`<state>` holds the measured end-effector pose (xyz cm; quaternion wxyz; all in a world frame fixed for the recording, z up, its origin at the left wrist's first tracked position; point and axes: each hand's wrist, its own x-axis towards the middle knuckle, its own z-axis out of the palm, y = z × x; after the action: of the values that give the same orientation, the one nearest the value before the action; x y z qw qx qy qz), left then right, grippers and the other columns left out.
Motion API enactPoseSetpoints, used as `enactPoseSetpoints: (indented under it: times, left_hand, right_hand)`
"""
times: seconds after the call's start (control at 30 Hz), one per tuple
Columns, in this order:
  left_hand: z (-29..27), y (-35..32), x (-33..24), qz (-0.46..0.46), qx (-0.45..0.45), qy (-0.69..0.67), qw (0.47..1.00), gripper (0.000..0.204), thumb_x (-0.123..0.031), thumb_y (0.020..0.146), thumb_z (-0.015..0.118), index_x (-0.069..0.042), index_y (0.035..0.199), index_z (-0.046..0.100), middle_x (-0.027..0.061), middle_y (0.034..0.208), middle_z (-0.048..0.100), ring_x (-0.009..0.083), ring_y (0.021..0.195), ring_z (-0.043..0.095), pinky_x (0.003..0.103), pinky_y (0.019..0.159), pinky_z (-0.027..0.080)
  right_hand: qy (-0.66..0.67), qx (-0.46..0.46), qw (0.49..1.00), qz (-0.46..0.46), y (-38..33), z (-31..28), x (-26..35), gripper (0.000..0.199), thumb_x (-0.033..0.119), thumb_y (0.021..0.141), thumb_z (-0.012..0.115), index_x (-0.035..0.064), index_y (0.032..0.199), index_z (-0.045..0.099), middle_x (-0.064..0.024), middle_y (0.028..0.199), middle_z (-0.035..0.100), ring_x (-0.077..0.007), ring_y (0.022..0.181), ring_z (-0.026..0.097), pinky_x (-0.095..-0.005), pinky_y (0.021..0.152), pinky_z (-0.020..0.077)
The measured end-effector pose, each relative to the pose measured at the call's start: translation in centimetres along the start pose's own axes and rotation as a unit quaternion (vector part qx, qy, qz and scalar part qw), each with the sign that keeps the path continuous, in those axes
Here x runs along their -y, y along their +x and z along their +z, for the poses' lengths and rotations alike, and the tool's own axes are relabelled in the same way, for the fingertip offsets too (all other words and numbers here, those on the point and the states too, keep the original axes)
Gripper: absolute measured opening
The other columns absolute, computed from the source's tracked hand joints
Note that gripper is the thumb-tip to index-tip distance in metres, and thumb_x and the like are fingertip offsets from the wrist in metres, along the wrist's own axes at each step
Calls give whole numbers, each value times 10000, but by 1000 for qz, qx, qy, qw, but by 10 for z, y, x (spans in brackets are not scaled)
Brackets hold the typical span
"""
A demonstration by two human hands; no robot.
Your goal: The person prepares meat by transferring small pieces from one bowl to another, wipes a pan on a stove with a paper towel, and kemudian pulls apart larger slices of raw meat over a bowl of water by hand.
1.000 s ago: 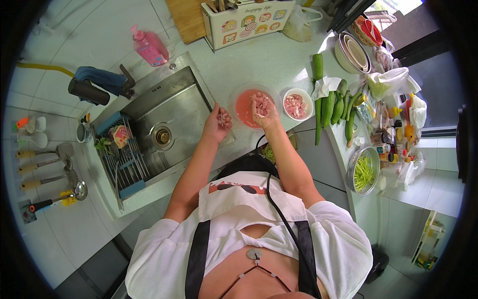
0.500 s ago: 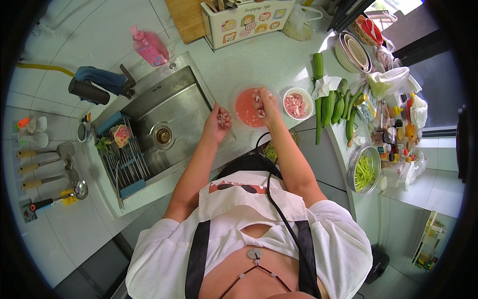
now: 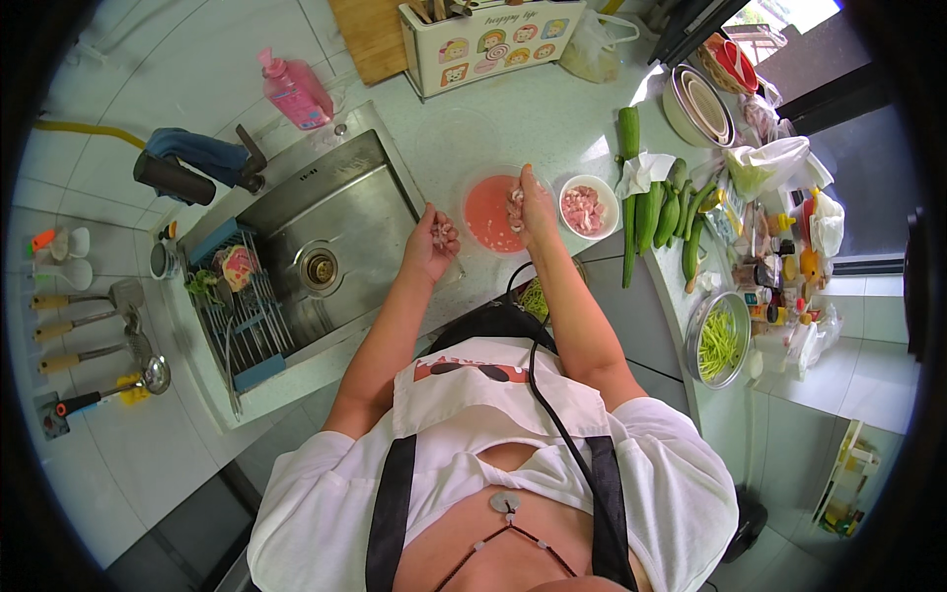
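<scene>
A clear bowl [image 3: 467,187] of pinkish-red water [image 3: 487,219] stands at the counter's front edge, with small pale bits in the water. Over its right side, my right hand [image 3: 536,209] curls around wet pieces of raw meat. My left hand [image 3: 429,247] is closed on more raw meat pieces, between the sink's right edge and the bowl. Just right of my right hand sits a white bowl [image 3: 616,213] with cut pink meat [image 3: 582,209] in it.
The steel sink [image 3: 360,202] lies to the left, holding a drying rack [image 3: 258,331]. Green gourds [image 3: 647,212] lie right of the white bowl. A metal bowl of green strips [image 3: 722,342] stands farther right. A pink soap bottle [image 3: 298,96] is behind the sink.
My right hand has turned slightly and its fingers have shifted around the meat above the bowl. My left hand has barely moved.
</scene>
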<state>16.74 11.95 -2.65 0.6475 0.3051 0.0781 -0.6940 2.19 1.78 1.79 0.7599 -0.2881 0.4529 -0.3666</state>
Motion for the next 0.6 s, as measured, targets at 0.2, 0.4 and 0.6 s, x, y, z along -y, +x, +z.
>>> enactPoseSetpoints:
  times: [0.2, 0.4, 0.6]
  left_hand:
    - [-1, 1, -1, 1, -9, 0, 1000, 331, -372, 830, 507, -128, 611, 464, -19, 561, 448, 102, 499, 430, 214, 421, 321]
    - [0, 1, -2, 0, -14, -2, 1000, 326, -368, 839, 494, -128, 621, 461, -20, 558, 448, 106, 502, 436, 215, 423, 327]
    - [-3, 3, -1, 6, -12, 3, 1000, 326, -363, 851, 472, -129, 624, 456, -21, 556, 447, 107, 503, 438, 215, 423, 330]
  right_hand:
    - [-9, -10, 1000, 2, -5, 5, 2, 371, 412, 846, 466, 130, 613, 401, 25, 478, 332, -77, 358, 311, -197, 308, 191]
    - [-13, -34, 999, -4, -3, 7, 2, 369, 405, 844, 470, 131, 607, 400, 19, 463, 343, -82, 345, 307, -198, 302, 187]
    - [3, -20, 1000, -1, -4, 8, 6, 370, 377, 858, 446, 128, 592, 387, 18, 440, 333, -83, 331, 298, -199, 297, 179]
